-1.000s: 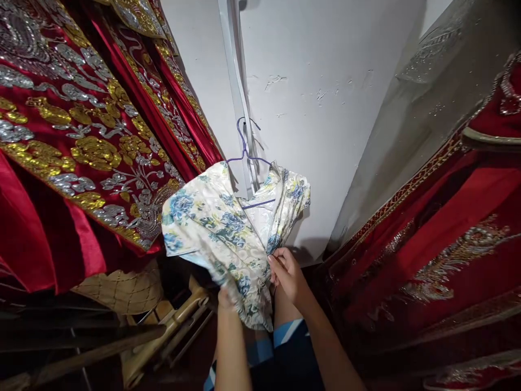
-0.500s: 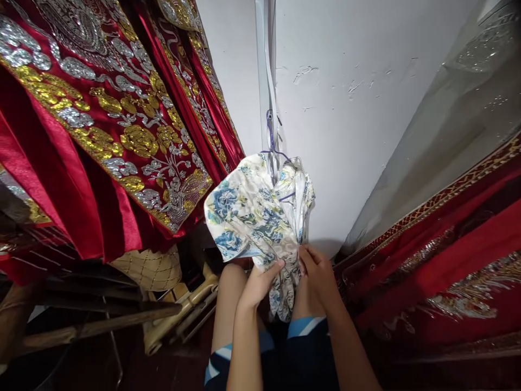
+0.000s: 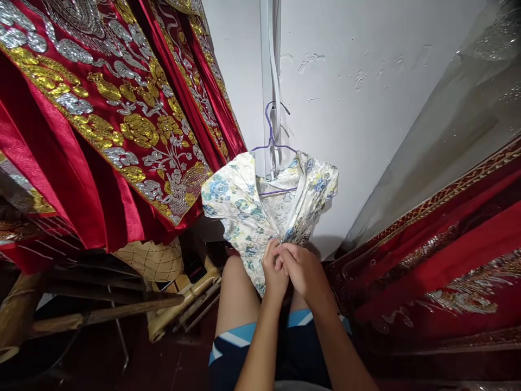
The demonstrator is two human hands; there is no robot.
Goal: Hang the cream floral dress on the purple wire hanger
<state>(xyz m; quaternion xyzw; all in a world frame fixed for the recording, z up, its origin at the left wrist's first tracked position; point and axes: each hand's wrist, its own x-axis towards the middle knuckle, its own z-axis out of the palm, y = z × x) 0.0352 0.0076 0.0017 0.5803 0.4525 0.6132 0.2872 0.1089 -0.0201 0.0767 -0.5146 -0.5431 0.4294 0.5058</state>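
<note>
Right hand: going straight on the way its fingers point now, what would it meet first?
Most likely the left hand: the right hand points up and left, close against it at the front of the floral blouse. Their overlap hides the depth, so the blouse might come first.

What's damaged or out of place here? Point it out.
The white wall behind the floral blouse looks damaged: its surface seems chipped or peeling in several small patches, up and to the right of the purple hanger. Nothing else clearly stands out.
</note>
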